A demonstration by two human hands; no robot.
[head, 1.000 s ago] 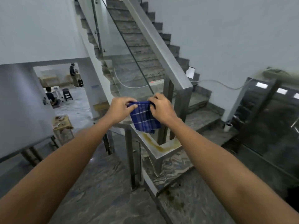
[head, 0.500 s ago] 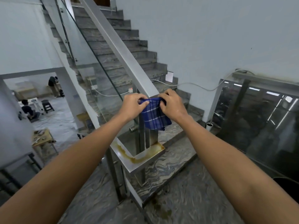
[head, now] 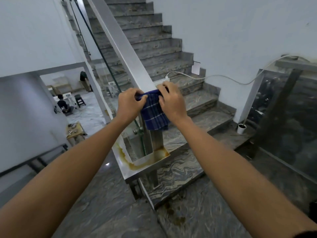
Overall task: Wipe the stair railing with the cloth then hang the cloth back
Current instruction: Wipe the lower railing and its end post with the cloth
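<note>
Cloth [head: 153,112] of soft woven fabric, dark blue crossed by thin pale stripes in a check, hung draped over the lower end of the stair railing [head: 123,48], its loose lower edge falling in front of the railing's metal post. The left hand [head: 130,103] gripped the bunched top edge of the cloth with curled fingers on one side, and the right hand [head: 171,103] gripped the other side the same way, both pressed against the railing's end. The railing itself was a flat, rectangular bar of brushed grey metal sloping upward, with a glass panel [head: 106,69] beneath it. Just below the railing's end, a square metal ledge [head: 147,164] carried rusty brown stains. Beside the railing rose steps [head: 154,54] of grey veined stone, and a white cable [head: 223,78] trailed across them.
</note>
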